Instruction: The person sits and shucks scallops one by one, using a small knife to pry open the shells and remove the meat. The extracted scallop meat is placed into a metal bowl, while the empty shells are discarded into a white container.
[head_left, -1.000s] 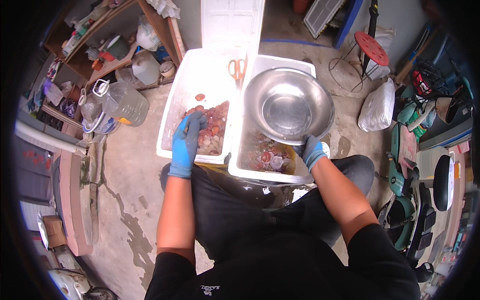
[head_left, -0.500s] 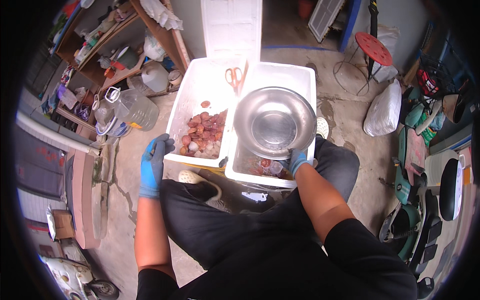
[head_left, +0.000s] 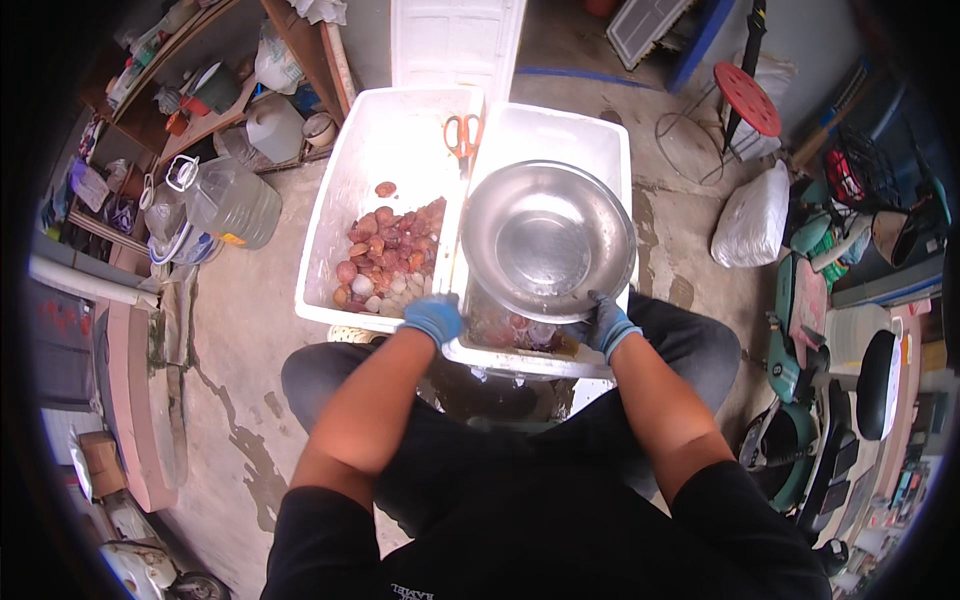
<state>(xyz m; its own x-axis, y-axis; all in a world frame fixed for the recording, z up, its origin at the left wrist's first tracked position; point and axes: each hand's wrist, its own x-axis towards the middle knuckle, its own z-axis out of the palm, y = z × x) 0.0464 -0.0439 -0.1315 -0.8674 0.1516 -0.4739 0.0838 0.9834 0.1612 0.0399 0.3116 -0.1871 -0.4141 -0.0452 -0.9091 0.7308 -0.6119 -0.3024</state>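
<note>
A wide steel basin [head_left: 548, 243] rests tilted over the right white foam box [head_left: 562, 128]. My right hand [head_left: 606, 325], in a blue and grey glove, grips its near rim. My left hand [head_left: 433, 318], gloved alike, is at the near corner where the boxes meet; its fingertips are hidden, so whether they hold anything does not show. In the left foam box [head_left: 322, 225] lies a heap of reddish scallops [head_left: 392, 250], with one apart [head_left: 385, 188]. Orange-handled scissors [head_left: 463, 135] sit at the divide between the boxes. Below the basin, the right box's contents are partly covered.
Clear plastic jugs [head_left: 235, 205] stand left, below a cluttered wooden shelf [head_left: 215, 125]. At the right are a red stool [head_left: 747, 100], a white sack [head_left: 752, 215] and a green scooter [head_left: 785, 365]. The concrete floor [head_left: 235, 335] has wet patches.
My left hand has moved right, from outside the left box's near corner to the corner between the boxes. My right hand still holds the basin's rim, with its thumb now over it.
</note>
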